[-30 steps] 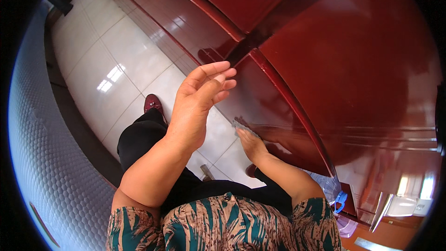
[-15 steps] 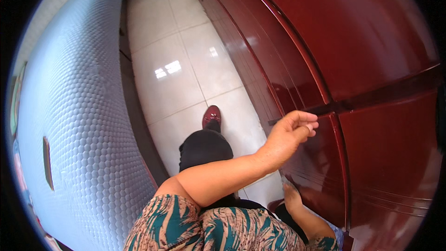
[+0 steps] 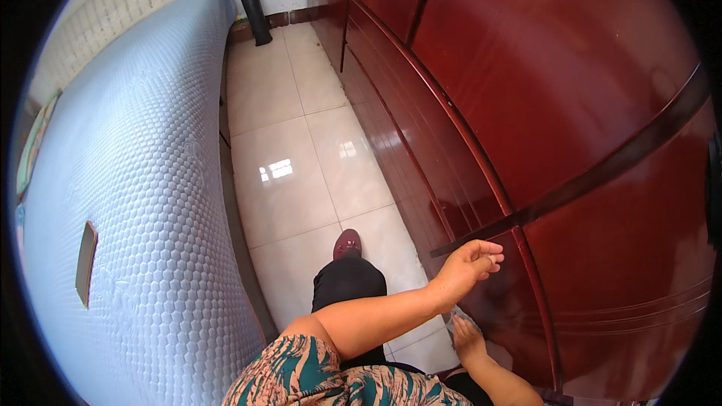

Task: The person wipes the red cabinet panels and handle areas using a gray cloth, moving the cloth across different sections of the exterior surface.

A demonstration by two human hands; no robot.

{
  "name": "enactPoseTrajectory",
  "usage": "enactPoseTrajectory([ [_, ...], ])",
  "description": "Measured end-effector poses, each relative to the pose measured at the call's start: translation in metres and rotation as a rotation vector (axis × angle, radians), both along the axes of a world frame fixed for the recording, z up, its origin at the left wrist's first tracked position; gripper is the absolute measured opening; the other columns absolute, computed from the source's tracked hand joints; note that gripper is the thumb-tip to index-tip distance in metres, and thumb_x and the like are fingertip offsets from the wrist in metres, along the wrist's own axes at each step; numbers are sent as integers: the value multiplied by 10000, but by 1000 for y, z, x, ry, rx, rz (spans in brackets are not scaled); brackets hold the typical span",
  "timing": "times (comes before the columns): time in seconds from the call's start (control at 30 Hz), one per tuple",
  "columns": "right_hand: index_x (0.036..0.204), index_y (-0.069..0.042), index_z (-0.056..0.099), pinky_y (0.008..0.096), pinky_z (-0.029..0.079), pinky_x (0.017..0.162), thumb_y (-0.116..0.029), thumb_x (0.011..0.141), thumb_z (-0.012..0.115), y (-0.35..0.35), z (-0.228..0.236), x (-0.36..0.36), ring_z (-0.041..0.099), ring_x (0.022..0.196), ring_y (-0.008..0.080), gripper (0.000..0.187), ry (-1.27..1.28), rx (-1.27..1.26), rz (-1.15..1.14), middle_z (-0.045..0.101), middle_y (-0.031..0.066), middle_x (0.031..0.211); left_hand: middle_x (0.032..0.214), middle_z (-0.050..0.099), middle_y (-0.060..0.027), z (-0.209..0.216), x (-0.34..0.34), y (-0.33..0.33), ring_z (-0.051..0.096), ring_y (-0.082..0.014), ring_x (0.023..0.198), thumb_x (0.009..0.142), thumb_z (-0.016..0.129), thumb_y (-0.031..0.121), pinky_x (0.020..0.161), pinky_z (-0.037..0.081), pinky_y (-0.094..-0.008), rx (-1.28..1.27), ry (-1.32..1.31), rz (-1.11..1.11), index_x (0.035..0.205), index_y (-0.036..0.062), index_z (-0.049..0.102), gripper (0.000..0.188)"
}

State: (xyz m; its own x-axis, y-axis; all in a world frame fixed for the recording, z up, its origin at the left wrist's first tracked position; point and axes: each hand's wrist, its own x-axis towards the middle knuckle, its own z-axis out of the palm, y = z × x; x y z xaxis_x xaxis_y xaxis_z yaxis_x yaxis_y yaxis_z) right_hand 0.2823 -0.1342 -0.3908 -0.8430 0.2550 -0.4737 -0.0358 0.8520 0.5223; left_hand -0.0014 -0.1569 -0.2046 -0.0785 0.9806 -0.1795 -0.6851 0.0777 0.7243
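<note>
Grey cloth (image 3: pixel 456 313) was held against the dark red cabinet (image 3: pixel 602 113).
It was grasped by the right hand (image 3: pixel 469 340), showing at its fingertips; beside the cabinet, the left hand (image 3: pixel 468 268) was held free, its fingers loosely bent.

Red cabinet (image 3: pixel 602 105) runs out of view at top and right. At its lower front, right hand (image 3: pixel 469 341) partly hides the small grey cloth (image 3: pixel 457 312); grip unclear. Left hand (image 3: pixel 472 267), by the cabinet: contact can't be judged, fingers overlap. Left of cabinet, mattress (image 3: pixel 158 203) is cut off below; flat item (image 3: pixel 86 265) on it unidentifiable.
</note>
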Motion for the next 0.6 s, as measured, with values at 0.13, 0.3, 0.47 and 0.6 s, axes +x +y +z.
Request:
enactPoseTrajectory([
  [0.13, 1431, 42, 323, 336, 156, 1164, -171, 967, 316, 26, 43, -85, 243, 1419, 210, 511, 170, -183, -132, 336, 97, 1510, 1183, 598, -56, -3, 7, 6, 565, -130, 1066, 928, 520, 157, 914, 434, -284, -28, 34, -15, 1214, 76, 542, 297],
  [0.3, 1453, 16, 280, 363, 106, 1171, -180, 966, 309, 45, 53, -147, 199, 1433, 214, 526, 206, -6, -3, 286, 80, 1532, 1144, 610, -43, -17, 14, 1, 571, -128, 1022, 943, 500, 137, 903, 437, -276, -40, -1, -33, 1200, 83, 557, 269],
  [0.47, 1475, -10, 237, 390, 56, 1177, -189, 966, 301, 50, 25, -143, 155, 1447, 217, 544, 17, 317, 124, 235, 64, 1555, 1113, 612, -69, -19, 33, -7, 570, -132, 1015, 953, 517, 121, 914, 445, -279, 30, 49, -199, 1180, 19, 548, 251],
  [0.6, 1490, -29, 225, 427, -58, 1169, -209, 978, 282, 31, 2, -117, 32, 1471, 207, 546, -237, 171, 47, 167, 49, 1581, 1084, 618, -82, -37, 66, -17, 580, -146, 1032, 950, 530, 94, 904, 455, -268, 126, 162, -272, 1145, -15, 549, 225],
])
